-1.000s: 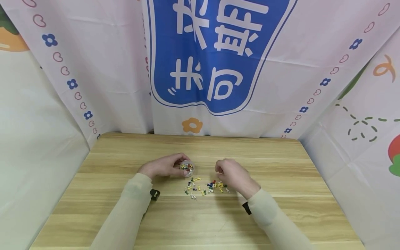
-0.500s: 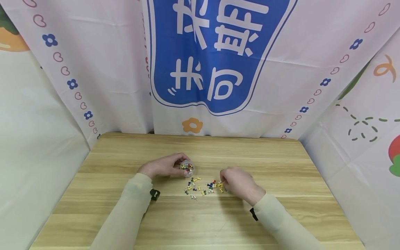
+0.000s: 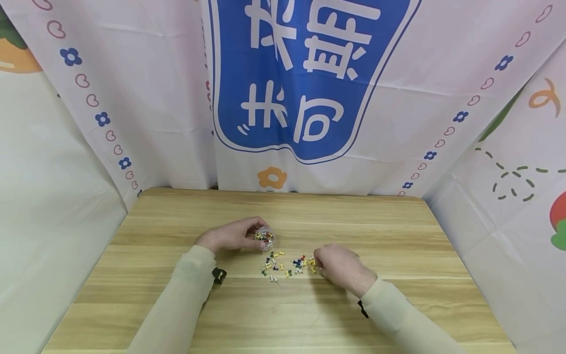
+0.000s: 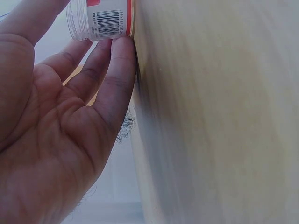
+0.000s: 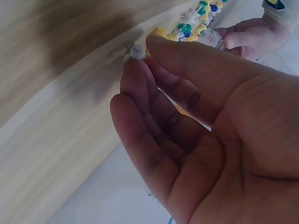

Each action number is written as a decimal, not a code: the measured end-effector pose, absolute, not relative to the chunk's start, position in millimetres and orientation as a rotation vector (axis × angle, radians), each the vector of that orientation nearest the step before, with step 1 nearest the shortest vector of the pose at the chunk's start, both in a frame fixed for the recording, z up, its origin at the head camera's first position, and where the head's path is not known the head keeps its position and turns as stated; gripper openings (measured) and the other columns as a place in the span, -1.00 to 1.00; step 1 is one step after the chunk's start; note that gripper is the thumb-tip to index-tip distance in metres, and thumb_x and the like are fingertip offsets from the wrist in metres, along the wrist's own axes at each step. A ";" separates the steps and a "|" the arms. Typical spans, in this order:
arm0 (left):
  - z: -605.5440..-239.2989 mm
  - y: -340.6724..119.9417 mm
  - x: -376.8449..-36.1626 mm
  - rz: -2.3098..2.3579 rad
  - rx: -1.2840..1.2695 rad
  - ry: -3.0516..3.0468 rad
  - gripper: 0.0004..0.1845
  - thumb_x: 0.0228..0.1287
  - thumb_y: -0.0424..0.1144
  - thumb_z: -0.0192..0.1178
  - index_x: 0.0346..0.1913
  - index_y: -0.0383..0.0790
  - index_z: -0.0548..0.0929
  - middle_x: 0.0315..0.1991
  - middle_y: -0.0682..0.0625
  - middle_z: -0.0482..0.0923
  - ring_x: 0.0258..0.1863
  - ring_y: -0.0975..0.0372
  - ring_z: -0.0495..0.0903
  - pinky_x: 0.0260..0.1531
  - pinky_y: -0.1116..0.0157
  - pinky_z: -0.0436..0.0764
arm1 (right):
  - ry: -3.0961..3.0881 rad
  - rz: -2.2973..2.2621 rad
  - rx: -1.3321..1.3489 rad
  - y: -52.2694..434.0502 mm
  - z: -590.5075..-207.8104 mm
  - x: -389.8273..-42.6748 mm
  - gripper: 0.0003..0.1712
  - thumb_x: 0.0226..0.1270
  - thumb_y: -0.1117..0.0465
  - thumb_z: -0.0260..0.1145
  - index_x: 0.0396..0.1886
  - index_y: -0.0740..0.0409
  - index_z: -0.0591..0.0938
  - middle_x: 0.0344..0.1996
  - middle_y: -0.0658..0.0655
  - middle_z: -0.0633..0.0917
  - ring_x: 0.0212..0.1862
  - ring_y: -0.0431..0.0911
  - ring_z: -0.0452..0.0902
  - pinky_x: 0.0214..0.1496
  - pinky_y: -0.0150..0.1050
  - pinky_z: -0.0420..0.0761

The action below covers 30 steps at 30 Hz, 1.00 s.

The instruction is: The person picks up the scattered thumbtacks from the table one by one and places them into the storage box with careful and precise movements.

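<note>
Clear jar (image 3: 266, 238) w/ barcode label stands on table (image 3: 398, 231), mid-board, some pins inside. Left hand (image 3: 232, 234) holds it, fingers curled round its side. Loose pins (image 3: 287, 265) lie scattered just in front of jar, btwn both hands. Right hand (image 3: 338, 263) at pile's right edge, thumb & fingertips pinching a white pin (image 5: 138, 51) against the wood.
</note>
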<state>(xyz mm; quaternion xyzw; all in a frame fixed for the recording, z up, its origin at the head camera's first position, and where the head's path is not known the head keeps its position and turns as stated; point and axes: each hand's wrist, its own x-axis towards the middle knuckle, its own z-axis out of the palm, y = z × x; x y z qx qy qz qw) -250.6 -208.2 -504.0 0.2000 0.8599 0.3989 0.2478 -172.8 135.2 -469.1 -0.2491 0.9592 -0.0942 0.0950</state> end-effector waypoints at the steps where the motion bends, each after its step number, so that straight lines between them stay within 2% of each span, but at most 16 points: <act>1: -504.0 -208.2 -250.7 1.086 0.547 2.344 -0.39 0.61 -0.03 0.58 0.54 -0.08 0.61 0.41 -0.13 0.69 0.44 -0.01 0.65 0.63 -0.24 0.58 | 2.844 -0.280 -0.731 135.2 -469.9 -172.7 -0.69 0.45 0.44 0.64 -0.40 0.08 0.70 -0.43 0.01 0.72 -0.36 -0.14 0.55 -0.30 -0.12 0.73; 15: -501.3 -207.0 -251.4 1.100 0.550 2.338 -0.41 0.63 -0.04 0.56 0.54 -0.11 0.61 0.41 -0.14 0.70 0.44 -0.02 0.64 0.63 -0.21 0.58 | 2.863 -0.310 -0.759 134.7 -470.7 -172.6 -0.70 0.51 0.47 0.55 -0.40 0.09 0.71 -0.46 0.00 0.72 -0.40 -0.16 0.53 -0.37 -0.20 0.64; 21: -503.1 -207.6 -252.4 1.090 0.568 2.343 -0.40 0.63 -0.03 0.56 0.53 -0.12 0.61 0.41 -0.14 0.70 0.44 -0.01 0.65 0.62 -0.21 0.60 | 2.884 -0.356 -0.812 131.1 -465.1 -176.3 -0.76 0.43 0.53 0.47 -0.34 0.12 0.76 -0.43 0.02 0.77 -0.41 -0.19 0.55 -0.43 -0.24 0.62; 25: -503.8 -208.0 -252.5 1.079 0.581 2.348 -0.40 0.63 -0.02 0.56 0.53 -0.13 0.61 0.40 -0.13 0.70 0.42 0.00 0.66 0.61 -0.20 0.61 | 2.893 -0.404 -0.815 127.2 -462.2 -180.1 -0.75 0.38 0.56 0.42 -0.30 0.12 0.78 -0.37 0.02 0.82 -0.37 -0.20 0.60 -0.37 -0.22 0.69; 30: -503.8 -207.4 -253.2 1.085 0.576 2.339 -0.40 0.63 -0.02 0.55 0.54 -0.13 0.61 0.39 -0.13 0.71 0.42 0.00 0.66 0.61 -0.20 0.60 | 2.890 -0.444 -0.784 119.9 -460.2 -186.8 -0.85 0.54 0.45 0.51 -0.22 0.12 0.81 -0.30 0.03 0.86 -0.31 -0.19 0.67 -0.25 -0.15 0.79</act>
